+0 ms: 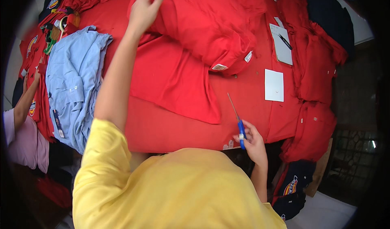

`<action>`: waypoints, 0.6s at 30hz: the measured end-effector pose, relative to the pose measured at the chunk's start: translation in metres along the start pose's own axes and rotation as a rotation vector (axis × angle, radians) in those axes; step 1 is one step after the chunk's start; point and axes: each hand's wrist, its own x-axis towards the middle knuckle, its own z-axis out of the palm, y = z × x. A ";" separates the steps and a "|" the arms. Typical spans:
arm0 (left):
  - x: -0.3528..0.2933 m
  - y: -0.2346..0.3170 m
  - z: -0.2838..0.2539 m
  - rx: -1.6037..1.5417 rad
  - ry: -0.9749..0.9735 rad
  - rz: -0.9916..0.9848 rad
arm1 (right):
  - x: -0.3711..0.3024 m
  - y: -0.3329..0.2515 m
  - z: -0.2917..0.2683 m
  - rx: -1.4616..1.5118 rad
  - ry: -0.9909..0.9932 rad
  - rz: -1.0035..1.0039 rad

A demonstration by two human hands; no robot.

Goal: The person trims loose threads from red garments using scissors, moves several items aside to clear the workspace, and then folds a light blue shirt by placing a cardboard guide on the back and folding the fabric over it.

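My right hand [254,143] is closed around blue-handled scissors [241,131] near the table's front edge. Their thin blades point away from me and lie together. Stretched far forward, my left hand [145,10] has its fingers extended and parted at the left edge of a bunched red garment [215,22]. Whether it touches the cloth I cannot tell. Two small white labels show on the garment's near right side, and a flat red panel [174,78] spreads out below it toward me.
Left of my arm lies a light blue shirt [75,83], beside a tape roll [62,24]. At right are a white card [274,85], a notepad [281,46] with a black pen [285,42], and piled red garments [317,78]. Another person's arm [26,99] reaches in at far left.
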 end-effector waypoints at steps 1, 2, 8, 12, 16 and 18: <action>-0.026 -0.006 -0.010 0.070 0.182 0.064 | 0.007 0.004 0.013 -0.009 0.069 -0.047; -0.055 -0.003 -0.029 0.101 0.172 -0.039 | 0.016 0.008 0.026 -0.015 0.127 -0.093; -0.209 -0.025 -0.077 0.769 -0.307 0.019 | 0.077 0.001 0.082 -0.379 0.213 -0.432; -0.211 -0.071 -0.111 0.657 -0.327 -0.277 | 0.072 0.002 0.055 -0.560 0.121 -0.527; -0.216 -0.054 -0.100 0.773 -0.154 -0.187 | 0.025 0.034 -0.001 -0.672 0.063 -0.421; -0.222 -0.016 -0.096 0.766 -0.038 -0.138 | -0.009 0.043 -0.033 -0.658 -0.070 -0.366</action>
